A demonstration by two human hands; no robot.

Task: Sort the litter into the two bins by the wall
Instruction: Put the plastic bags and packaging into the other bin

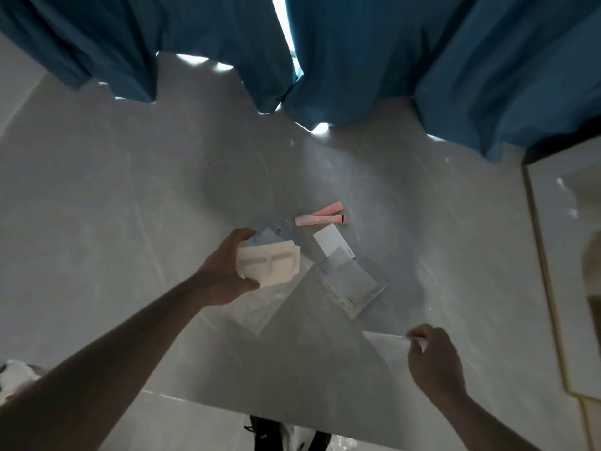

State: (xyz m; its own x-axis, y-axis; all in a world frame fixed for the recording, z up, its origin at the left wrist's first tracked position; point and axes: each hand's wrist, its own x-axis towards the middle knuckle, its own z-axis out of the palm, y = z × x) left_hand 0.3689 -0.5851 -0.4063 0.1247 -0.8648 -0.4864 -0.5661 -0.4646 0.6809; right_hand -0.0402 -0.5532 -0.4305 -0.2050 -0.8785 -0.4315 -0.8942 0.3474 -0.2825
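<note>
Blue curtains (357,53) hang to a pale grey marble floor (130,190); a framed mirror (562,271) stands at right. No bins in view.

Litter lies mid-floor: a clear plastic sheet (270,304), a clear flat case (354,284) with a white card (331,244) at its far end, and two pink sachets (320,216) just beyond.

Left hand (224,275): grip clenched round a cream moulded pulp tray (270,263) and a blue-white packet (265,237), held above the sheet. Right hand (435,362): fingers curled, pinching something small and white; cannot identify it.

Risk: the two stacked items could slide apart in one grip and drop. Transparent pieces are easily overlooked against the glossy floor. Mixed materials in one hand invite a wrong-bin toss.
</note>
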